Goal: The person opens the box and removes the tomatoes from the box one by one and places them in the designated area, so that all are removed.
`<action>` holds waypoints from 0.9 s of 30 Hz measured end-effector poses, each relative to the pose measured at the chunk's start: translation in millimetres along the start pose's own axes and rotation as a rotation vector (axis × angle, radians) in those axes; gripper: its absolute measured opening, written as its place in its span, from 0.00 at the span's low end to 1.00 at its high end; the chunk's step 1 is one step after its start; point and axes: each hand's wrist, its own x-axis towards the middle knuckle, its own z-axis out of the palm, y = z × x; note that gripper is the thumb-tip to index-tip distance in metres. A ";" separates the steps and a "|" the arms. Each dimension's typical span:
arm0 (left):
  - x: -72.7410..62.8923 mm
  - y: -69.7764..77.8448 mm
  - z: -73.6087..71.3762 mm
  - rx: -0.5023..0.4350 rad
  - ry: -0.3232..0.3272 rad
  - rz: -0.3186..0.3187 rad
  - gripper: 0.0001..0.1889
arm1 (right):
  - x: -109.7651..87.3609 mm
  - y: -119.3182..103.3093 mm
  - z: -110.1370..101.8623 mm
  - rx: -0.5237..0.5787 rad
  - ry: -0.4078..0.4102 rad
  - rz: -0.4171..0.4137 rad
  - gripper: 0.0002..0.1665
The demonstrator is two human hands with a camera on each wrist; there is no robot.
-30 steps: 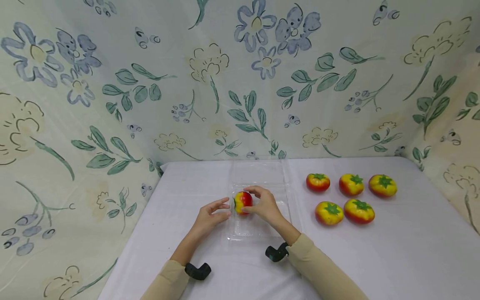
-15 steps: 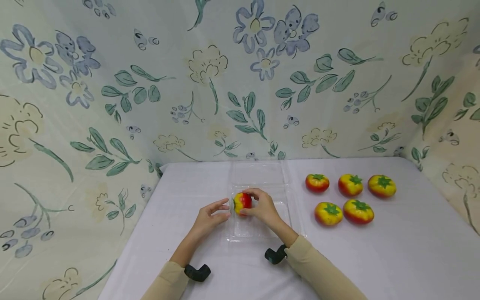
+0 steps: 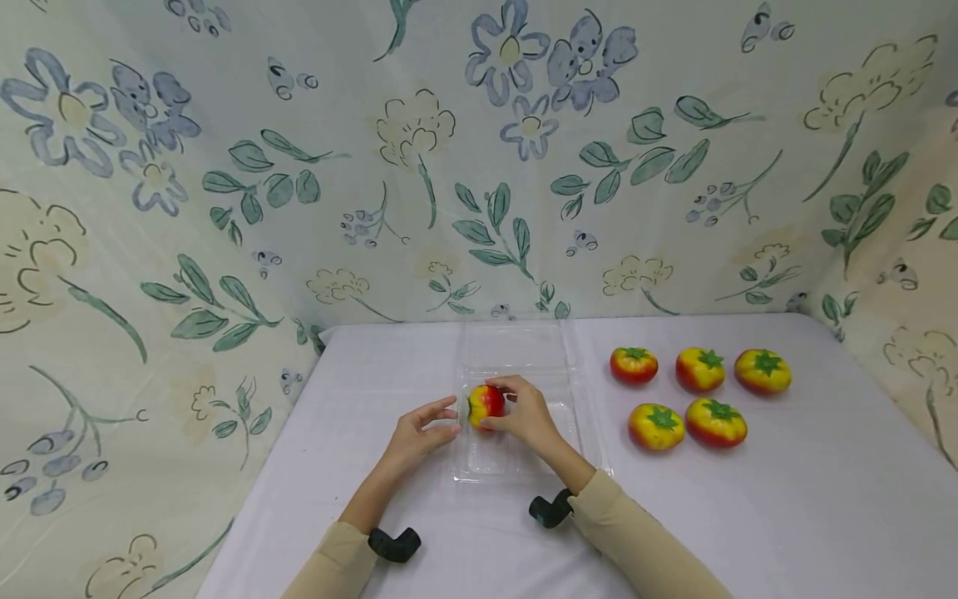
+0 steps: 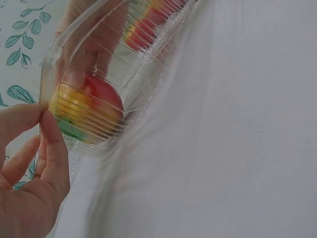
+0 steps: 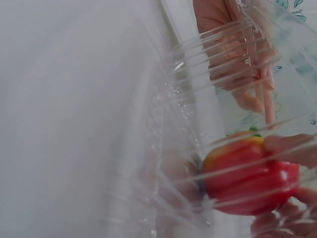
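Note:
A red-and-yellow persimmon [image 3: 487,406] with a green leafy top lies on its side in a clear plastic clamshell box [image 3: 516,478]. My right hand [image 3: 530,413] grips it between thumb and fingers, and its leafy top faces left. In the right wrist view the persimmon [image 5: 247,178] shows through the ribbed wall of the box. My left hand [image 3: 415,434] is at the box's left side. The left wrist view shows that hand [image 4: 37,173] pinching the box rim between thumb and finger, close to the persimmon [image 4: 89,106].
Several more persimmons [image 3: 699,368] stand in two rows on the white cloth, right of the box. The box's lid [image 3: 516,343] lies folded back toward the floral curtain [image 3: 419,208]. A black curved piece [image 3: 394,545] sits on each wrist.
Almost nothing differs. The persimmon and both hands stay in place; the whole head view has shifted by only a few pixels.

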 end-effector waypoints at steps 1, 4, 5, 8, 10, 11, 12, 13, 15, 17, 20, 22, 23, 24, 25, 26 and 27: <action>0.1 -0.1 0.0 0.000 0.000 -0.001 0.26 | -0.1 -0.4 -0.1 0.001 0.001 0.002 0.34; 0.4 -0.6 -0.2 -0.002 0.001 -0.005 0.26 | -0.9 -1.5 -0.6 0.008 -0.001 0.007 0.34; 0.5 -0.9 -0.2 -0.002 -0.001 -0.002 0.26 | -1.2 -1.4 -0.7 0.008 -0.004 0.009 0.35; 0.6 -2.2 -0.3 -0.009 -0.007 0.003 0.26 | -1.8 -1.3 -0.8 0.011 -0.013 0.016 0.35; 0.5 -2.7 -0.4 -0.014 -0.012 0.007 0.27 | -2.0 -1.1 -1.1 0.013 -0.023 0.022 0.36; 0.5 -2.9 -0.5 -0.016 -0.014 0.008 0.27 | -2.2 -1.3 -1.4 0.010 -0.027 0.025 0.36; 0.4 -3.0 -0.6 -0.020 -0.014 0.003 0.27 | -2.1 -1.6 -1.9 0.011 -0.031 0.029 0.36; 0.7 -3.0 -0.7 -0.021 -0.013 -0.001 0.27 | -1.9 -1.6 -2.4 0.002 -0.035 0.025 0.37; 0.8 -2.8 -0.7 -0.021 -0.013 -0.003 0.28 | -2.0 -2.4 -3.6 0.002 -0.042 0.039 0.37; 1.3 -2.7 -0.7 -0.019 -0.012 -0.007 0.28 | -2.1 -2.8 -4.5 0.001 -0.045 0.054 0.37; 1.4 -2.3 -0.4 -0.017 -0.012 -0.006 0.28 | -2.7 -3.8 -5.6 0.009 -0.048 0.080 0.37; 1.3 -1.7 -0.4 -0.017 -0.013 -0.007 0.28 | -2.9 -4.3 -6.0 0.008 -0.049 0.081 0.37; 1.1 -1.4 -0.4 -0.018 -0.014 -0.008 0.28 | -3.0 -4.6 -6.2 0.007 -0.049 0.082 0.37; 1.0 -1.2 -0.4 -0.017 -0.015 -0.007 0.28 | -3.1 -4.9 -6.3 0.009 -0.049 0.085 0.37; 0.8 -0.7 -0.4 -0.018 -0.016 -0.008 0.28 | -3.1 -5.1 -6.5 0.012 -0.050 0.089 0.36; 0.8 -0.4 -0.6 -0.021 -0.015 -0.012 0.28 | -3.0 -5.3 -6.7 0.011 -0.053 0.092 0.36; 0.4 0.2 -0.6 -0.021 -0.015 -0.010 0.28 | -2.9 -5.5 -6.8 0.013 -0.055 0.097 0.36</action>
